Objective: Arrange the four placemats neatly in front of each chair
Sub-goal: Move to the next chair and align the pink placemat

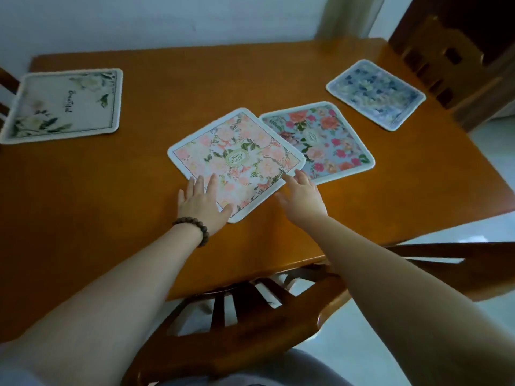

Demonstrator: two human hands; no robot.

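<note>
Four placemats lie on the wooden table [111, 204]. A pink floral placemat [237, 160] sits skewed in the middle, overlapping the left corner of a blue placemat with red roses [323, 140]. My left hand [203, 201], with a bead bracelet on the wrist, lies flat with fingers spread on the pink mat's near-left edge. My right hand [303, 196] is open at that mat's near-right corner, fingertips touching it. A cream placemat with green leaves [67, 104] lies at the far left. At the far right lies a blue-grey patterned placemat [376, 93].
A wooden chair back [250, 310] stands right below me at the table's near edge. Another chair [451, 68] stands at the far right, and a third chair's back [446, 260] is at the near right. A chair edge [7, 87] shows at far left.
</note>
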